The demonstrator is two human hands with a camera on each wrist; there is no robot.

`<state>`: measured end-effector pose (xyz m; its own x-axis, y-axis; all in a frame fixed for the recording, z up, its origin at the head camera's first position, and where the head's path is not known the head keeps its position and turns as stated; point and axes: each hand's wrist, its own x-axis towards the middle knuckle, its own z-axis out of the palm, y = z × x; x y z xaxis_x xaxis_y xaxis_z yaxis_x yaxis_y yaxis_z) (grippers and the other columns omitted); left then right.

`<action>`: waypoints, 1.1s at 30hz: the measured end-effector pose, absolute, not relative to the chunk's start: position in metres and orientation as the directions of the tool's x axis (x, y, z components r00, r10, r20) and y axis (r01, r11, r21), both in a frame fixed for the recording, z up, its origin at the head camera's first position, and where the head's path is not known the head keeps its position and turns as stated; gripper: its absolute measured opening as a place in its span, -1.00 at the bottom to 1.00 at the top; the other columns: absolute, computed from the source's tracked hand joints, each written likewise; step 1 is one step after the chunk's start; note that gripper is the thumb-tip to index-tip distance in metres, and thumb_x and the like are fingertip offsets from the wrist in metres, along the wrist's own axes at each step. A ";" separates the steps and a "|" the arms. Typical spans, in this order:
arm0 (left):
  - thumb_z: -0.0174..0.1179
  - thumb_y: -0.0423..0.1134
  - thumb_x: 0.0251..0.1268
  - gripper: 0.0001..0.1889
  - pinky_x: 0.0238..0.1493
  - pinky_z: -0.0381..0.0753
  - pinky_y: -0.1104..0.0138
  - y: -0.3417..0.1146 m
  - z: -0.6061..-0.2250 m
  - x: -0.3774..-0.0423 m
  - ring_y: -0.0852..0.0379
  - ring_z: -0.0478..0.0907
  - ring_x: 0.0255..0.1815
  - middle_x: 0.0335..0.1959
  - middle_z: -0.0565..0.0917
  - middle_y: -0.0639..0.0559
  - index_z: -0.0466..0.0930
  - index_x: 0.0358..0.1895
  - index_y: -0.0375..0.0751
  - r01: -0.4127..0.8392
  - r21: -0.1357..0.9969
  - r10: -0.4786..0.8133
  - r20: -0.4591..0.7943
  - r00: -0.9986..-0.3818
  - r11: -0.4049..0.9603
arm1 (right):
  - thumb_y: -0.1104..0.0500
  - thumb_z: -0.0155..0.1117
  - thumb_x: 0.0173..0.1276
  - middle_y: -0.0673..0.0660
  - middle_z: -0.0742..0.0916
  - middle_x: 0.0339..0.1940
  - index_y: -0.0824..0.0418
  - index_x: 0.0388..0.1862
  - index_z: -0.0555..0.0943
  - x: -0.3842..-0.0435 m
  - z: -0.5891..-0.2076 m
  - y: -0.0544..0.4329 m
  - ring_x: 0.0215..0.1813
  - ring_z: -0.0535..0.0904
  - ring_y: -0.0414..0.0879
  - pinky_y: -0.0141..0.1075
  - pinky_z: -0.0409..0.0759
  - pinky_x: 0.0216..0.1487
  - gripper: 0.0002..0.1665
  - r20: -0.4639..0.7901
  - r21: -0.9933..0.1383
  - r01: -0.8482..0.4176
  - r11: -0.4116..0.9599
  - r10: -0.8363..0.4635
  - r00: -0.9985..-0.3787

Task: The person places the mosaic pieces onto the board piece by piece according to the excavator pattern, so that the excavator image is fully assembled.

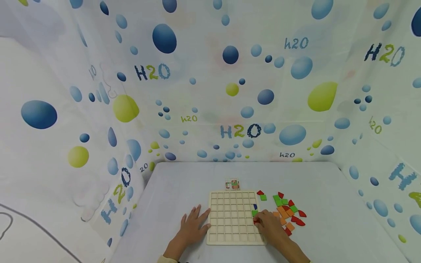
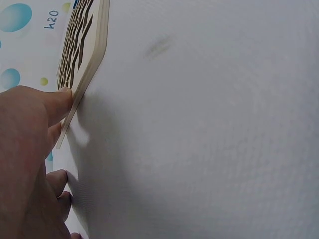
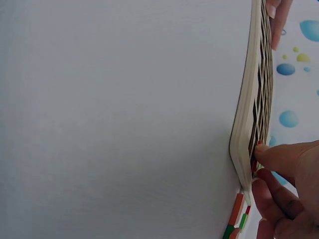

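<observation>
A pale wooden grid board [image 1: 233, 219] lies on the table. My left hand [image 1: 192, 228] rests at its left side with fingers spread, the thumb and a fingertip touching the edge. In the left wrist view the thumb [image 2: 57, 105] presses the board's rim [image 2: 92, 59]. Over the right column, my right hand [image 1: 272, 231] pinches a small red piece [image 1: 255, 220], mostly hidden by the fingers. The right wrist view has the thumb [image 3: 279, 155] and curled fingers low over the grid. Just above them, a green square [image 1: 254, 213] and a dark blue piece [image 1: 255, 206] sit in cells.
Right of the board lie scattered red, green and orange pieces [image 1: 282, 210], several of each. A small picture card [image 1: 232, 184] is behind the board. The white table [image 1: 177, 182] meets a curtain [image 1: 204, 98] printed with drops at the back and sides.
</observation>
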<state>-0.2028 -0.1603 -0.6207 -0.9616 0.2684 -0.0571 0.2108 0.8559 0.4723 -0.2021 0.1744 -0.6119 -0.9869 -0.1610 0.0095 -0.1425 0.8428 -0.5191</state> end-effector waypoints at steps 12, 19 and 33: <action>0.15 0.17 0.56 -0.36 0.51 -0.08 -0.51 -0.158 -0.617 -0.198 -0.39 0.07 0.69 0.68 0.20 -0.31 0.40 0.58 0.06 0.179 0.465 0.242 -0.080 -0.967 0.867 | 0.21 0.48 0.41 0.19 0.69 -0.07 0.21 0.03 0.68 -0.239 -0.603 0.193 -0.10 0.65 0.05 0.03 0.65 -0.06 -0.73 0.172 -0.502 -0.160 0.850 -0.084 -0.982; 0.15 0.17 0.56 -0.36 0.51 -0.09 -0.51 -0.161 -0.618 -0.196 -0.41 0.07 0.69 0.68 0.20 -0.31 0.40 0.59 0.07 0.179 0.461 0.241 -0.079 -0.967 0.869 | 0.23 0.44 0.40 0.39 0.67 0.07 0.34 0.19 0.64 -0.284 -0.608 0.197 0.06 0.63 0.33 0.31 0.56 -0.03 -0.58 0.154 -0.444 -0.129 0.887 -0.066 -0.986; 0.13 0.17 0.58 -0.37 0.53 -0.11 -0.49 -0.162 -0.623 -0.203 -0.42 0.06 0.69 0.68 0.19 -0.32 0.37 0.60 0.11 0.203 0.487 0.262 -0.056 -0.963 0.850 | 0.26 0.41 0.46 0.31 0.67 -0.12 0.29 -0.07 0.66 -0.302 -0.606 0.191 -0.05 0.62 0.27 0.19 0.55 -0.09 -0.84 0.127 -0.414 -0.101 0.905 -0.052 -0.991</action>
<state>-0.2026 -0.1617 -0.6226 -0.9634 0.2620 -0.0562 0.2027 0.8498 0.4865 -0.3022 0.1910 -0.6064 -0.9905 -0.0520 0.1272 -0.1006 0.9046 -0.4142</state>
